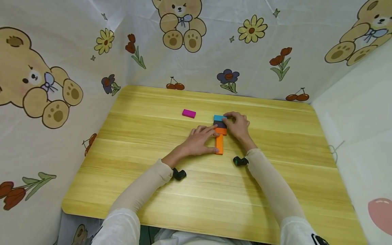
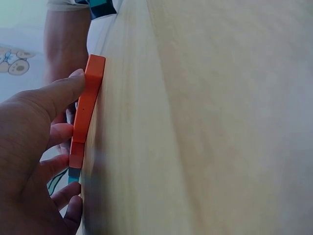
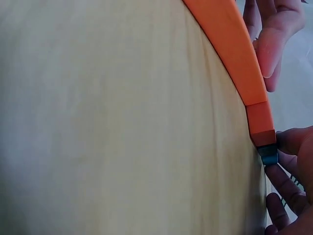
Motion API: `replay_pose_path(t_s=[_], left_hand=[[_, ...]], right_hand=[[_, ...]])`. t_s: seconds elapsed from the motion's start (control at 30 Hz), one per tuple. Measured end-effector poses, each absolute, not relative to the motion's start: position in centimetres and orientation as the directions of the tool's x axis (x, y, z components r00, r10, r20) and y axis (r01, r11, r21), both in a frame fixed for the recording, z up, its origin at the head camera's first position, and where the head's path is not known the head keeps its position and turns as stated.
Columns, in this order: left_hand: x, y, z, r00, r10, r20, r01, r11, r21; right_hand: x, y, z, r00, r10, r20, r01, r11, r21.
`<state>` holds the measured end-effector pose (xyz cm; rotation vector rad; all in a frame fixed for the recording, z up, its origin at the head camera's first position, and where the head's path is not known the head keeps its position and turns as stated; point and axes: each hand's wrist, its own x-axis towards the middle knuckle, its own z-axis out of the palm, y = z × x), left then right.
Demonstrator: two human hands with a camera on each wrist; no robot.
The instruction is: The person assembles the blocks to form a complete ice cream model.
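A long orange block (image 1: 219,144) lies upright to the near edge, meeting a crosswise orange block (image 1: 221,131); beyond come a dark purple block (image 1: 219,124) and a blue block (image 1: 218,118), all in one line. My left hand (image 1: 198,141) has its thumb against the near left side of the long block, its spread fingers reaching the orange and dark blocks. At the far end, my right hand (image 1: 239,126) holds the blue block's right corner between thumb and forefinger. In the right wrist view the blue block (image 3: 269,159) shows between these fingertips.
A magenta block (image 1: 189,113) lies alone, left of and beyond the row. The wooden table (image 1: 147,136) is bordered behind and at the sides by patterned sheets (image 1: 208,68). Dark wrist devices (image 1: 179,174) stick out beside both wrists.
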<state>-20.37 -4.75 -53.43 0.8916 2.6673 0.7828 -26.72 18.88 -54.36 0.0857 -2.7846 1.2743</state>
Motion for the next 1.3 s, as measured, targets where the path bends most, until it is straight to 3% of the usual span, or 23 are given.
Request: replay_pose_path(t_s=[0.4,0.6,0.73,1.03,1.2,1.3], left_hand=[[-20.4,-4.7,-53.4,-0.791,0.610,-0.047,0.490,0.677,0.549],[-20.5,-4.6,-53.3,-0.782,0.621,-0.059,0.500,0.681,0.535],[-20.6,-4.6,-53.2,-0.776,0.627,-0.071,0.505,0.685,0.525],[-20.9,-4.6,-52.7,-0.770,0.633,-0.078,0.485,0.661,0.573],[-22.4,-5.5,-52.5,-0.761,0.645,-0.065,0.429,0.577,0.695],[-24.0,-7.1,-51.9,-0.795,0.606,-0.029,0.386,0.542,0.746]], right_hand=[[-26.3,19.1,-54.2,-0.991,-0.068,0.112,-0.128,0.691,-0.712],[-25.5,19.7,-53.0,-0.954,-0.277,0.113,-0.292,0.779,-0.555],[-24.0,20.1,-52.0,-0.905,-0.425,0.027,-0.384,0.786,-0.484],[-22.6,21.1,-51.0,-0.868,-0.478,-0.137,-0.353,0.786,-0.507],[-22.5,21.4,-51.4,-0.866,-0.476,-0.154,-0.336,0.781,-0.526],[-22.6,21.3,-51.4,-0.865,-0.479,-0.150,-0.332,0.771,-0.544]])
